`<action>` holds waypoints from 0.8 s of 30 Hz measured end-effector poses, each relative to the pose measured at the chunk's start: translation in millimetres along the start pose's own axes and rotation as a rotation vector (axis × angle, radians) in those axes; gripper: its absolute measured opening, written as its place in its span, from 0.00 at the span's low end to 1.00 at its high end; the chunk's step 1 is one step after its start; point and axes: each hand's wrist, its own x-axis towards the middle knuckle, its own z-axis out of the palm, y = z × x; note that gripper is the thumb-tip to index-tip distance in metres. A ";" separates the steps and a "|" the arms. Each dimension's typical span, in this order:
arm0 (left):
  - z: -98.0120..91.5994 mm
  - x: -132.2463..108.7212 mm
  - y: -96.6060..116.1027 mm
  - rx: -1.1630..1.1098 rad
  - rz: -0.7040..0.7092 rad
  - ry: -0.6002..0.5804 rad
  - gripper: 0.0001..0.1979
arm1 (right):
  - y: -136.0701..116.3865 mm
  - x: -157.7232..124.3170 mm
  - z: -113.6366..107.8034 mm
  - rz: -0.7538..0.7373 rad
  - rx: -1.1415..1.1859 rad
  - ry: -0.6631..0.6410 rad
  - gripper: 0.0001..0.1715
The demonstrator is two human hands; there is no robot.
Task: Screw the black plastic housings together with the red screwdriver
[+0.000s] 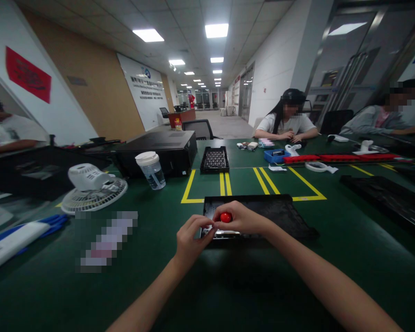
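My right hand (235, 217) is closed around a small, shiny red rounded object (226, 217); its lower part is hidden by my fingers. My left hand (193, 235) is pinched, its fingertips meeting those of my right hand, and whatever lies between them is too small to make out. Both hands are over the left part of a long black plastic tray (280, 214) on the green table. Under my fingers a bright, glossy strip (228, 234) shows at the tray's near edge.
Beyond the yellow tape lines sits a smaller black tray (215, 159) with rows of pockets. Left are a lidded plastic cup (154, 173), a white fan (93, 189) and a black case (155, 147). Another black tray (394, 205) lies right. People sit across and at both sides.
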 end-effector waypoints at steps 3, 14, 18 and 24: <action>-0.9 -1.1 0.5 0.008 0.074 -0.001 0.07 | -0.5 -1.3 -3.6 -0.019 0.047 -0.069 0.15; 1.9 -1.4 -5.2 -0.111 -0.155 -0.024 0.03 | 1.3 -2.8 -16.9 -0.007 0.051 0.054 0.17; 5.7 -1.6 -6.8 -0.235 -0.421 -0.070 0.08 | 2.5 -11.3 -37.0 0.076 0.138 0.319 0.13; 5.5 1.4 -3.7 -0.336 -0.582 -0.144 0.10 | -13.7 -30.2 -66.7 -0.138 0.738 0.735 0.12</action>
